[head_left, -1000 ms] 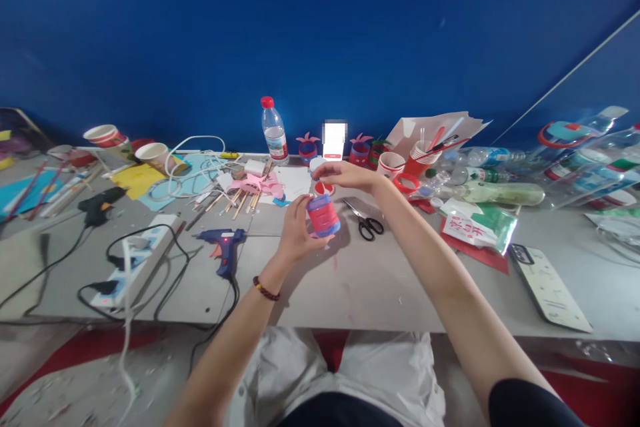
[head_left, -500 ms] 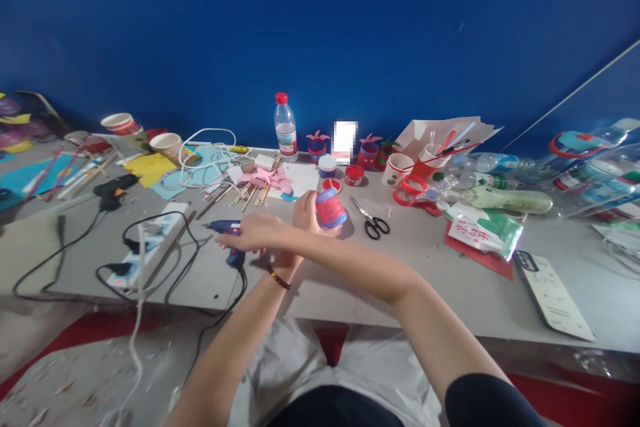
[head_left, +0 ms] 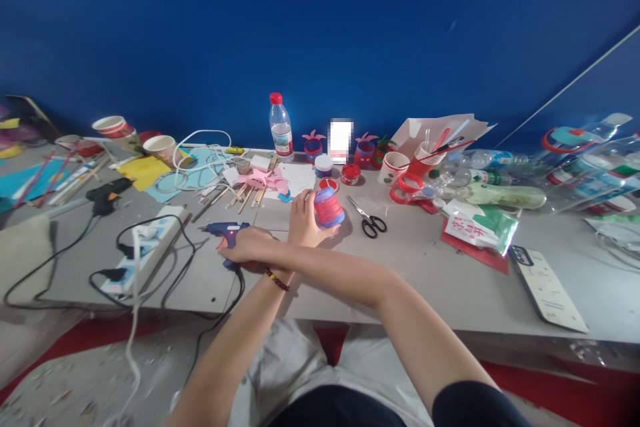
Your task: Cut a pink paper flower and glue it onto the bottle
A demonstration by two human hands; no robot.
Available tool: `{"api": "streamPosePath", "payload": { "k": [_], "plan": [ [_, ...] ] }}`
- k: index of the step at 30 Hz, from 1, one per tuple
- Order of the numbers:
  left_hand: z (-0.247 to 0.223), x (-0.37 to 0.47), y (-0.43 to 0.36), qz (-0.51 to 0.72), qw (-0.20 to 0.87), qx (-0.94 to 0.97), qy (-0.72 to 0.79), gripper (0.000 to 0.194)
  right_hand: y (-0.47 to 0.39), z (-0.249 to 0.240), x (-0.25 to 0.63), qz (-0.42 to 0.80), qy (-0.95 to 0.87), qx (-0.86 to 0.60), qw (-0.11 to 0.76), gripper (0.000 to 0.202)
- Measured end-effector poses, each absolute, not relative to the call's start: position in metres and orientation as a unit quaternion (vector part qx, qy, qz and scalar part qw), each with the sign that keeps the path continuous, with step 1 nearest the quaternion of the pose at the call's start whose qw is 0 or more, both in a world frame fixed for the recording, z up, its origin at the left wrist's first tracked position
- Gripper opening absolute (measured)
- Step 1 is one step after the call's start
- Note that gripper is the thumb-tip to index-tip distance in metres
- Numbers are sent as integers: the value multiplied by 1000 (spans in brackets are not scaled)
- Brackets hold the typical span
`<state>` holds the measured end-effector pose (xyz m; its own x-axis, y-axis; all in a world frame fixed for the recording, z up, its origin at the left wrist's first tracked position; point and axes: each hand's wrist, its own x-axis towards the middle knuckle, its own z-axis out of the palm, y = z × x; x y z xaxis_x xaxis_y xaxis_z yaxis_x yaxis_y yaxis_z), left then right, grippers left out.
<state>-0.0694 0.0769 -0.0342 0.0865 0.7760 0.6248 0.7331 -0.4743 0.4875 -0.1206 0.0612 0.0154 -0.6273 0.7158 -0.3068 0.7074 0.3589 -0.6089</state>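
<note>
My left hand [head_left: 303,221] is wrapped around a red-and-blue painted container [head_left: 329,208], which is tilted a little above the table. My right arm crosses over my left wrist, where a beaded bracelet [head_left: 277,279] sits. At its end, my right hand [head_left: 250,244] is closed around the grip of a blue glue gun [head_left: 226,229]. The gun's nozzle points left and a small red light glows on its body. My palm hides part of the handle. Black-handled scissors [head_left: 369,219] lie to the right of the container.
A white power strip [head_left: 150,250] with cables lies left. Behind stand a red-capped bottle [head_left: 281,128], paint jars [head_left: 351,175] and a paper cup [head_left: 393,168]. Pink scraps and sticks [head_left: 260,181] lie mid-table. Plastic bottles [head_left: 505,195] and a phone [head_left: 549,288] are on the right.
My right hand has gone from fingers stretched over the glue gun to closing around its grip. My left hand still holds the painted container in nearly the same place.
</note>
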Motion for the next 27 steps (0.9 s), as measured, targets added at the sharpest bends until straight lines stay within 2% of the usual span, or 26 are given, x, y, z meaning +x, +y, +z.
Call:
{"api": "streamPosePath", "payload": {
  "k": [3,7,14,22,27],
  "plan": [
    [-31,-71,74,445,35,734,512,98,59,19,-120,407,-811,-421,6,39],
    [-26,-71,69,446,54,737,504,97,57,23,-111,532,-737,-415,28,43],
    [-25,-70,66,463,101,723,502,100,58,30,-108,641,-642,-410,94,36],
    [-15,-67,58,463,158,709,508,98,61,57,-115,616,-668,-354,222,38],
    [-10,-66,50,482,309,674,466,87,64,100,-109,580,-689,-359,245,40]
  ]
}}
